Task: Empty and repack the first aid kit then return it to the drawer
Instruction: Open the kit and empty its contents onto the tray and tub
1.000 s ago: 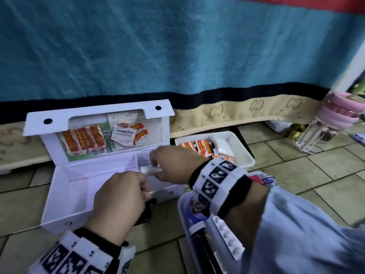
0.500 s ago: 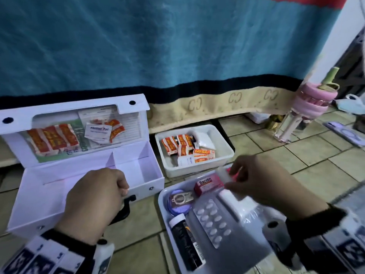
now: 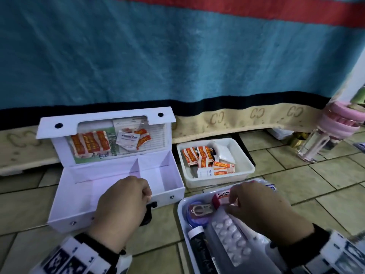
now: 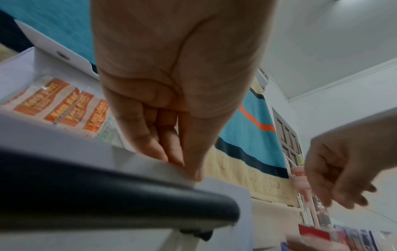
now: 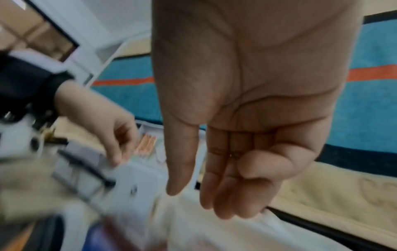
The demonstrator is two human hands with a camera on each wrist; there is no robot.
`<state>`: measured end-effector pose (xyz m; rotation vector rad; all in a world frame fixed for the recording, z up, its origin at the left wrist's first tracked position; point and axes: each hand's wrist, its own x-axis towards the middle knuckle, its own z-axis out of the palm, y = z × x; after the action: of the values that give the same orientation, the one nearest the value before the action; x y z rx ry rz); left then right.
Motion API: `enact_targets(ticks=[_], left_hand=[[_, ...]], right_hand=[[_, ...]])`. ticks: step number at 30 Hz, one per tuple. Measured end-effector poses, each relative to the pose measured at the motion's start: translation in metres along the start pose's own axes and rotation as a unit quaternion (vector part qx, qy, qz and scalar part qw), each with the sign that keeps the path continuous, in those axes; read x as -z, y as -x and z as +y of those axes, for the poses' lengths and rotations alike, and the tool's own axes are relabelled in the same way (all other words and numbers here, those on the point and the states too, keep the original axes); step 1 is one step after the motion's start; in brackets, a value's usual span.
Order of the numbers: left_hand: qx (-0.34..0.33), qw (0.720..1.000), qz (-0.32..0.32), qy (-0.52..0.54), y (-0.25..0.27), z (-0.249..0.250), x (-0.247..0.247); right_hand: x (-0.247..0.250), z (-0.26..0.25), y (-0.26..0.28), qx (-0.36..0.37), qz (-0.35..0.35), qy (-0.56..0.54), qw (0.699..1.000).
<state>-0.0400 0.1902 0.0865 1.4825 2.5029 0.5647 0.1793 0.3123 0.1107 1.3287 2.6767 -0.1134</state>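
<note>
The first aid kit sits on the tiled floor with its lid propped open against the bed edge, so both inner compartments are exposed and appear empty. It is a rigid white box with a flat divider. Head view: the left hand rests on the front wall above the black handle, probably to steady the light box. The right hand hovers over the near tray, fingers pointing down beside a red carton and a blister strip. A second white tray behind holds plaster sachets.

Left wrist view: the left hand's fingers lie straight and press the thin wall edge against the thumb, a light pinch. Orange plaster sachets are tucked behind the clear lid pocket, which keeps flat items upright.

Right wrist view: the right hand's fingers hang relaxed and hold nothing. The view below them is blurred.
</note>
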Motion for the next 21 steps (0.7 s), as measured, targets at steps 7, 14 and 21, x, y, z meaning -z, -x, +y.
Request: enact_targets(ticks=[7,14,21], left_hand=[[0.008,1.000,0.021,0.023,-0.001,-0.020,0.028],[-0.031,0.996,0.088,-0.011,-0.029,-0.044,0.067],[-0.024,0.992,0.105,-0.073,-0.051,-0.045,0.067]], right_hand=[[0.053,-0.070,-0.052,0.187,-0.041,-0.143,0.971],[0.066,-0.115,-0.110,0.222,0.055,-0.121,0.966],[0.073,-0.143,-0.139,0.233,0.180,-0.187,0.937]])
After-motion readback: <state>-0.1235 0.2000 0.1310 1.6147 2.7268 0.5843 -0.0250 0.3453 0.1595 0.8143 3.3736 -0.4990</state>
